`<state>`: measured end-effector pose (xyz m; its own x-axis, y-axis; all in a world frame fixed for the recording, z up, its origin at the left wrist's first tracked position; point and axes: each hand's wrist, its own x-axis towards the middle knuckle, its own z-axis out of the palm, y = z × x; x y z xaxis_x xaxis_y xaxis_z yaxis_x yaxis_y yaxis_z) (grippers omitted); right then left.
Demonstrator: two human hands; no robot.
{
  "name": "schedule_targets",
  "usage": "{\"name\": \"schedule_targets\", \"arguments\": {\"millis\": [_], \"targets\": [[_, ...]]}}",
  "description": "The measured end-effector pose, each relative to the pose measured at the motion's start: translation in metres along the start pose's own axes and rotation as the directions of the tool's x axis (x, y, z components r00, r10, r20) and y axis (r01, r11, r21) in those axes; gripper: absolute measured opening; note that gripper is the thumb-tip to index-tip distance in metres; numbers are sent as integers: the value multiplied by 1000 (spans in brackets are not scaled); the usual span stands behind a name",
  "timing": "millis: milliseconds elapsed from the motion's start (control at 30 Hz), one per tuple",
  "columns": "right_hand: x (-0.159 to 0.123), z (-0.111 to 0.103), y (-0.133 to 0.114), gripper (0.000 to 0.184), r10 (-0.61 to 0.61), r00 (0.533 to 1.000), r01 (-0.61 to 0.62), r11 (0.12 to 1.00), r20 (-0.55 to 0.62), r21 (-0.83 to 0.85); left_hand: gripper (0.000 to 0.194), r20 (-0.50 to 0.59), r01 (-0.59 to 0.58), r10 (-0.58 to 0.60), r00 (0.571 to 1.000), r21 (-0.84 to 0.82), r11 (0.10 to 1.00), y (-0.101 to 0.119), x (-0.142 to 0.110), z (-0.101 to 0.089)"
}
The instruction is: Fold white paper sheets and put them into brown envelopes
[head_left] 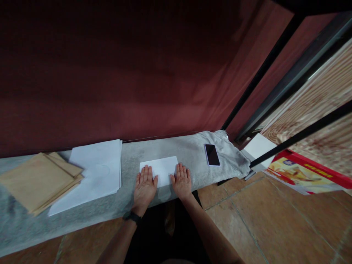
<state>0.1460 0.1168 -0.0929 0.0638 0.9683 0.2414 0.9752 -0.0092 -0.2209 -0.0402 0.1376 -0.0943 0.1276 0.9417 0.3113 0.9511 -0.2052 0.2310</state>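
A small white sheet of paper (162,168), perhaps folded, lies on the grey cloth-covered bench in front of me. My left hand (145,185) rests flat over its left side, fingers stretched out and pointing away from me. At the right edge of the paper, my right hand (182,179) also lies flat, palm down with its fingers extended. Neither hand grips anything. The near corners of the sheet are partly hidden under the hands.
To the left lie a stack of white paper (96,165) and several brown envelopes (38,179) overlapping it. A phone (212,154) is on the grey cloth (189,146) at right. Black metal bars (264,73) rise beyond it, near a red and yellow box (302,170) on the tiled floor (264,216).
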Motion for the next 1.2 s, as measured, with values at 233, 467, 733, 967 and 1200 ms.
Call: {"name": "schedule_targets", "arguments": {"millis": [233,467,733,967,1200], "targets": [[-16,-5,8,56,18,1000,-18,1000,-20,-11,64,4,22,-22,1000,-12,1000,-2,-1,-2],[-19,-9,9,54,40,999,-40,999,6,-4,61,-75,75,-76,994,-19,997,2,-22,-8],[-21,-5,10,54,28,999,-28,1000,-19,3,59,104,-207,216,971,-84,975,63,-51,-8],[-21,-4,11,55,22,999,-21,1000,-42,21,65,85,-111,114,990,-39,993,40,-60,-11],[-21,-4,10,55,26,999,-26,1000,-27,-2,70,38,-36,35,999,32,999,1,-77,-24]]}}
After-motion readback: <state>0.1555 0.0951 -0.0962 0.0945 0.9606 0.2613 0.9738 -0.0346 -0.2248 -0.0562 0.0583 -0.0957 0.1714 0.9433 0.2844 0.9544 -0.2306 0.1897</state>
